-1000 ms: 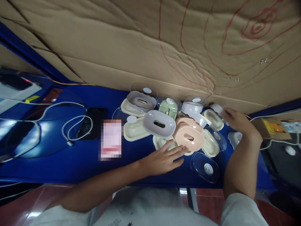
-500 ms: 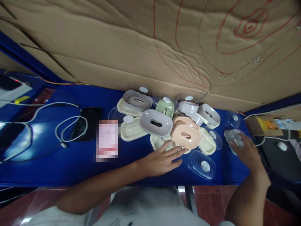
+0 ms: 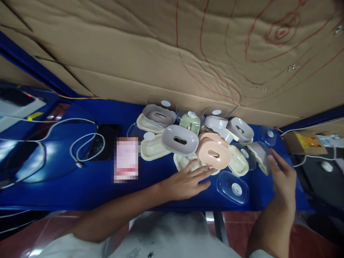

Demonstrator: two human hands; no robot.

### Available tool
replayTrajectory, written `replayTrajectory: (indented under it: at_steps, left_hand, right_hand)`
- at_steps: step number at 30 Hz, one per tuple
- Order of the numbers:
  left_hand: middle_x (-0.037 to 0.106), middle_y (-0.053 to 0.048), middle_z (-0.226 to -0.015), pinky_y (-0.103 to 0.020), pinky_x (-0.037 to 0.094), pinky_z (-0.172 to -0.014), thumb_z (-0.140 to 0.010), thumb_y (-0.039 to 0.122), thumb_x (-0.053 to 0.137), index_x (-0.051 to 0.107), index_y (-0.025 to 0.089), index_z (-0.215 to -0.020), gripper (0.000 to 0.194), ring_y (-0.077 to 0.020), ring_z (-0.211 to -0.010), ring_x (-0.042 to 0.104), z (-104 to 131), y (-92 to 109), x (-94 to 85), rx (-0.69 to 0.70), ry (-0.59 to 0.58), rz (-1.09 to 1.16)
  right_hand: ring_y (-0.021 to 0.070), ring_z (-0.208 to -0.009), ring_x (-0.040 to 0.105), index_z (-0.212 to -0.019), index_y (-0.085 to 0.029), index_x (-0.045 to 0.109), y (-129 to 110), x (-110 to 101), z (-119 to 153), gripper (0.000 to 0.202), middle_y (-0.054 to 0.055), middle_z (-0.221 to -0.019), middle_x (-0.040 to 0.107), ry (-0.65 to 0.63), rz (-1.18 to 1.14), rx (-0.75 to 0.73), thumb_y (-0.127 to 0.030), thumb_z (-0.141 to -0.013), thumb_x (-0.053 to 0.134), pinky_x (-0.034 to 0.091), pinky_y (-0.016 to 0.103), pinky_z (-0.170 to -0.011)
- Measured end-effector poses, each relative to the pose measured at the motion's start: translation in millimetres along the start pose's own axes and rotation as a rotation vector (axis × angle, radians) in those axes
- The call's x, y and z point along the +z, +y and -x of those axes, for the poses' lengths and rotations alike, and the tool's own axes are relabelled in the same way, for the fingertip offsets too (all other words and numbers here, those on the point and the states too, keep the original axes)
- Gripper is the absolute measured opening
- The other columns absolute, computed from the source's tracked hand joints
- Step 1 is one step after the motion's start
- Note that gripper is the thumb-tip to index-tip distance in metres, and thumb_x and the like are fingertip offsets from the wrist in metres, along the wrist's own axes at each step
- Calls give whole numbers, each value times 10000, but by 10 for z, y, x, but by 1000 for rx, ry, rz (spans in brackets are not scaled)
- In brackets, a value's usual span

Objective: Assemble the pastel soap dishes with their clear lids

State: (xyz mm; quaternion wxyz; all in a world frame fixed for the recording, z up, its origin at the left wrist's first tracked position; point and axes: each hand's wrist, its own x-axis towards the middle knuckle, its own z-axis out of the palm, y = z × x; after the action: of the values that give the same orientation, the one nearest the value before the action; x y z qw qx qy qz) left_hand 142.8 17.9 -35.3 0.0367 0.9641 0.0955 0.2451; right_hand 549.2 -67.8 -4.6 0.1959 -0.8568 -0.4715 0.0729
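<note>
1. The right grip [image 3: 283,176] is clamped on a tilted tub [image 3: 260,157], which extends to the left of its thumb. Whether the tub bears on the bench [image 3: 67,183] I cannot tell.
2. The left grip [image 3: 186,182] holds nothing: its fingers are spread, the tips at the near edge of the peach tub [image 3: 215,154] and over a cream tray [image 3: 185,161]. How firmly they press does not show.
3. Looking settled: beyond the right grip and to its left, a pale tub [image 3: 240,129] sits upright; well beyond the left grip, a grey tub [image 3: 159,116] rests over another cream tray.
4. Looking unsettled: the tub in the right grip is neither level nor released. The near lid [image 3: 233,187] lies loose between the two grips, and the far lid [image 3: 267,135] lies beyond the right one.
5. Just beyond the left grip, the lilac tub [image 3: 172,137] and the peach tub sit bunched together, with no lid on either; I judge the lot only partly sorted.
</note>
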Motion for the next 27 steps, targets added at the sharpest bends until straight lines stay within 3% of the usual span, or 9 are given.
replayTrajectory:
  at_steps: [3,8,13,16,20,23,27]
  left_hand:
    - [537,-134,-1628,-553,347,-1278,-1107,216,523,688,209,-1280,239,-271,-1463,556,4,-14,-9,0,5,-6]
    - [547,-130,-1621,-544,359,-1269,-1118,219,500,693,211,-1275,248,-263,-1494,529,6,-35,-18,-5,-1,-14]
    - [553,-141,-1614,-552,346,-1267,-1117,212,504,700,198,-1252,238,-271,-1474,548,11,-51,2,-5,21,-4]
    - [550,-161,-1612,-553,352,-1263,-1103,210,541,696,183,-1257,220,-280,-1476,546,18,-64,-1,-4,17,-1]
    - [536,-172,-1621,-557,346,-1274,-1081,204,589,695,175,-1260,211,-280,-1500,521,35,-74,-15,-15,18,1]
    - [542,-170,-1617,-559,348,-1276,-1071,198,603,700,178,-1256,210,-281,-1504,516,40,-72,-27,-13,12,22]
    - [564,-171,-1595,-558,371,-1261,-1057,192,627,705,174,-1262,220,-285,-1467,554,26,-63,-38,-1,0,60]
  right_hand:
    - [377,-1426,597,-1559,-458,549,-303,-31,-143,606,35,-1521,654,167,-168,-80,-621,-979,479,508,579,-1163]
    - [339,-1464,561,-1484,-389,630,-774,28,-454,473,69,-1528,641,146,-130,-502,-462,-1028,525,419,579,-1255]
    - [333,-1554,445,-1493,-338,594,-982,151,-802,484,80,-1607,566,59,-5,-553,-472,-1031,535,340,608,-1289]
    - [350,-1587,390,-1530,-331,547,-875,94,-794,521,95,-1666,490,50,57,-519,-512,-1043,507,309,622,-1297]
    - [398,-1410,584,-1489,-279,594,-401,-2,-449,605,177,-1476,646,77,55,-393,-632,-999,557,457,597,-1189]
    - [385,-1244,694,-1351,-227,701,-30,1,-145,602,160,-1308,746,38,4,-313,-682,-981,565,539,575,-1083]
    - [330,-1150,750,-1269,-205,763,163,52,61,537,146,-1230,788,51,80,-373,-608,-1057,479,576,479,-1025]
